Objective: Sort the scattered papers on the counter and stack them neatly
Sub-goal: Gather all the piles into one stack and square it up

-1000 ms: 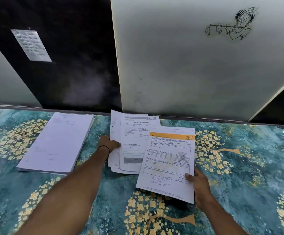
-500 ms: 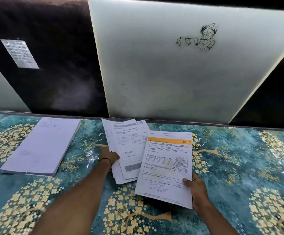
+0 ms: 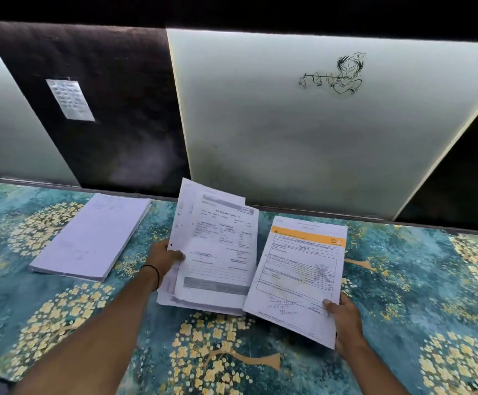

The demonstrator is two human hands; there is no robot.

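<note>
Counter (image 3: 417, 295) | left hand (image 3: 165, 256) grips sheaf (image 3: 218, 252) at left edge | right hand (image 3: 343, 317) pinches form (image 3: 297, 269) corner

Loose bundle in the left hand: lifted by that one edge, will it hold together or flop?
Likely floppy: the loose bundle is thin sheets, gripped by the left hand at one side only, so the far side may sag. Its edges sit staggered at top and bottom, so sheets could probably slip and fan out. It looks light.
</note>
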